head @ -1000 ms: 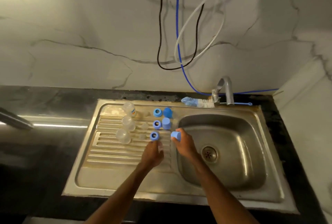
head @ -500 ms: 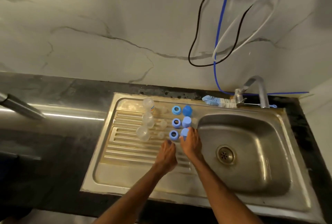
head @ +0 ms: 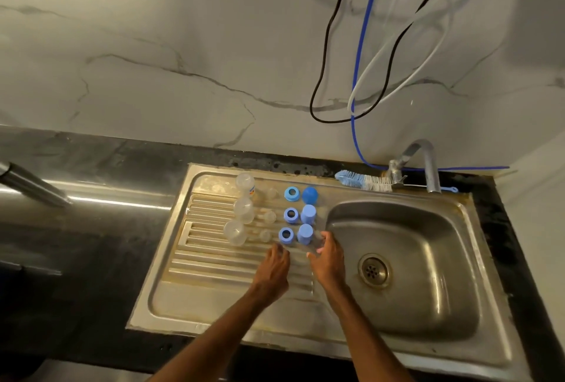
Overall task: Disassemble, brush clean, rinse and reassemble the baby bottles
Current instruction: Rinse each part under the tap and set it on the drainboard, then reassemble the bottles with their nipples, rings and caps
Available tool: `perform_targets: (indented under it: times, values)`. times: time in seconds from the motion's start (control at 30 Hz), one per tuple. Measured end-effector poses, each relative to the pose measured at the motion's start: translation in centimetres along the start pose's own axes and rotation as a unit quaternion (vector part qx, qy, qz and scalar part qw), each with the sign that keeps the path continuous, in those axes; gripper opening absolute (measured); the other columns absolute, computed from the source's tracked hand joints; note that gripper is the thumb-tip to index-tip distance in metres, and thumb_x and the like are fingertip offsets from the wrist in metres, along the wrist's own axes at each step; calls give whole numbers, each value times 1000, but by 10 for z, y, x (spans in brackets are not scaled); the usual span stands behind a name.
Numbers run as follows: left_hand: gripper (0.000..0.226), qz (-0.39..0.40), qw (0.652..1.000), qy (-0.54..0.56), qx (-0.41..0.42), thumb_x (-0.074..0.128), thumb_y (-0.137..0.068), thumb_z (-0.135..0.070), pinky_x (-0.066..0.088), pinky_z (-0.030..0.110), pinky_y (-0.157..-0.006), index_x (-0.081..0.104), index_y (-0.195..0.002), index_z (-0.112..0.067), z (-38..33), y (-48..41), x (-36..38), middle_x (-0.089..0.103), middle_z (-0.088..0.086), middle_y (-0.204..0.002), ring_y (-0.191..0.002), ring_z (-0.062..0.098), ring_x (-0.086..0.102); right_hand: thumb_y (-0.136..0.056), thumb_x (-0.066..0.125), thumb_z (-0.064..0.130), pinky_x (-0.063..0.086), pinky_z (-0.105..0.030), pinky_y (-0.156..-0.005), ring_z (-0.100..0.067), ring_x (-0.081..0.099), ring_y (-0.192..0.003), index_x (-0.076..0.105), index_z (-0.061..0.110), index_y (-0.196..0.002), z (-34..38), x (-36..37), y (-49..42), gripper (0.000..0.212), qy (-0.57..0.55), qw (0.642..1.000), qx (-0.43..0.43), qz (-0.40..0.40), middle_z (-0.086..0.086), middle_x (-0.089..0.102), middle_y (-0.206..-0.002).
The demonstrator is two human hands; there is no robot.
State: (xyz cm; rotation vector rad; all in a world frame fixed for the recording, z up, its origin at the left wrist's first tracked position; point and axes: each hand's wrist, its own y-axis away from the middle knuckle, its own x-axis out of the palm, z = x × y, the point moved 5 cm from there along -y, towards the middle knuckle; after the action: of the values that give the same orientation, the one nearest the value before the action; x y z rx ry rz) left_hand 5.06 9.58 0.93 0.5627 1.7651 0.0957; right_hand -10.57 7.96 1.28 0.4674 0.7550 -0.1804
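Note:
The bottle parts lie in three rows on the steel drainboard (head: 214,262). From left to right there are three clear bottles (head: 243,208), three clear nipples (head: 269,216), three blue rings (head: 291,215) and three blue caps (head: 308,214). My right hand (head: 327,259) hovers just right of the nearest blue cap (head: 305,234), fingers spread and holding nothing. My left hand (head: 272,268) is below the nearest blue ring (head: 286,235), fingers loosely curled, empty and apart from it.
The sink basin (head: 428,244) with its drain is to the right. A blue-and-white bottle brush (head: 363,181) lies on the back rim beside the tap (head: 428,164). Cables hang on the marble wall. Dark countertop lies to the left.
My right hand set the blue cap down at the near end of the cap column and let go. My left hand drew back from the nearest ring. The view shifted left.

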Motion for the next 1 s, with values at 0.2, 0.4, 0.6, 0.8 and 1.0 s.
perform_targets:
  times: [0.2,0.4,0.6,0.8,1.0]
  values:
    - [59,-1,1000,13,-18,58,-84,-1,37,38,-113,44,-141,3,-14,11,-20,41,23,-149,-136,39,42,-82,80,18,59,-38,-85,-14,64,-98,53,22,-130,-1,-26,4,54,-28,999,-24,-1,-2,62,-126]
    - [39,-76,991,80,-75,62,-80,3,52,42,-83,64,-118,-4,-21,32,-47,64,16,-120,-109,36,62,-84,77,18,56,-43,-90,-21,64,-104,58,20,-126,25,-49,4,46,-50,995,-85,-7,-4,65,-122]
    - [30,-150,985,67,-42,57,-89,-2,52,39,-82,66,-115,-14,-35,36,-98,67,6,-118,-110,28,61,-90,67,12,50,-30,-90,-19,61,-109,62,15,-120,58,-64,4,30,-59,992,-110,-24,-4,66,-120]
    - [27,-168,982,78,-21,60,-90,-6,52,35,-86,66,-112,-20,2,15,-138,67,0,-114,-110,20,60,-91,69,10,50,-27,-89,-16,61,-105,65,15,-112,88,-56,-4,22,-55,989,-125,-59,0,65,-112]
    - [29,-197,974,98,57,57,-91,-1,53,32,-84,68,-114,-15,48,-7,-169,69,3,-116,-110,21,60,-84,65,5,53,-27,-72,-19,66,-84,69,14,-91,125,-15,-1,12,-60,987,-97,-113,-4,71,-93]
